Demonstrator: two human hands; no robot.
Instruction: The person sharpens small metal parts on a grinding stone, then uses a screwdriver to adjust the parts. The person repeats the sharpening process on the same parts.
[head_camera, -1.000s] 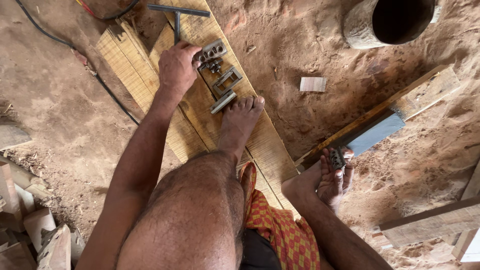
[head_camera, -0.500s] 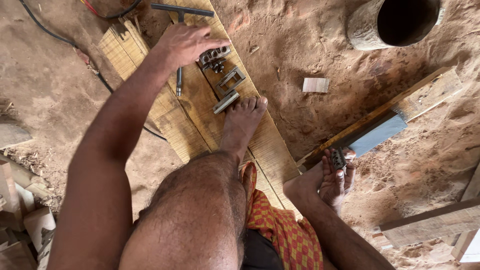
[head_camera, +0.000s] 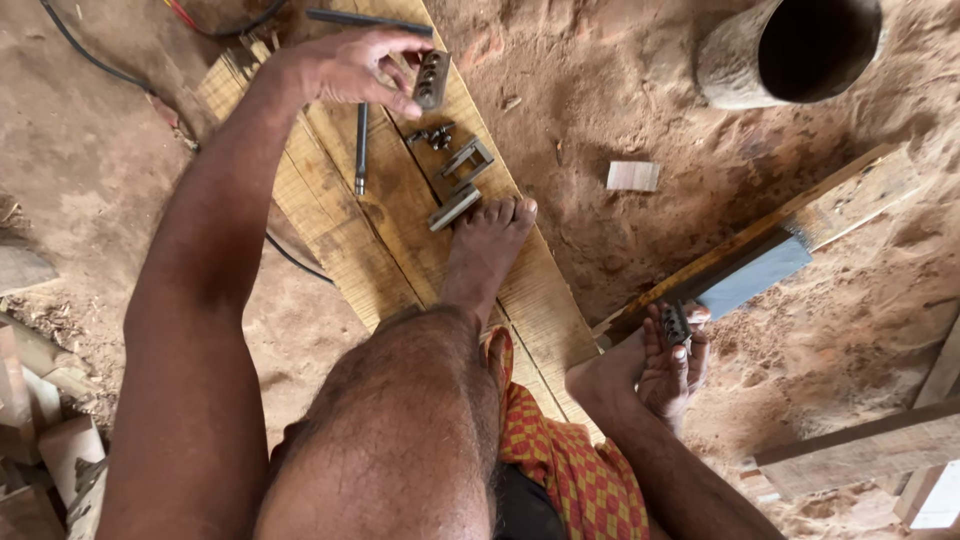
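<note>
My left hand (head_camera: 350, 68) is stretched out over a wooden plank (head_camera: 390, 230) and pinches a small metal block with several holes (head_camera: 431, 80), lifted just above the wood. Under it on the plank lie a dark metal rod (head_camera: 360, 148), a few small bolts (head_camera: 436, 136), a metal bracket (head_camera: 468, 160) and a flat metal bar (head_camera: 454, 208). My bare foot (head_camera: 485, 250) rests on the plank, toes touching the bar. My right hand (head_camera: 672, 362) is low at the right, next to my other foot, fingers closed around a small dark metal piece (head_camera: 676, 324).
A hollow cylindrical pot (head_camera: 790, 50) lies on the dirt at the top right. A small pale wood block (head_camera: 633, 176) sits on the ground. A long wooden strip with a blue-grey blade-like end (head_camera: 760, 270) runs diagonally at the right. Cables (head_camera: 95, 60) cross the top left; wood scraps (head_camera: 40, 420) pile at the left.
My left hand has picked the holed metal block up from the plank and lifted it. The metal rod now lies loose on the plank. The right hand stays put.
</note>
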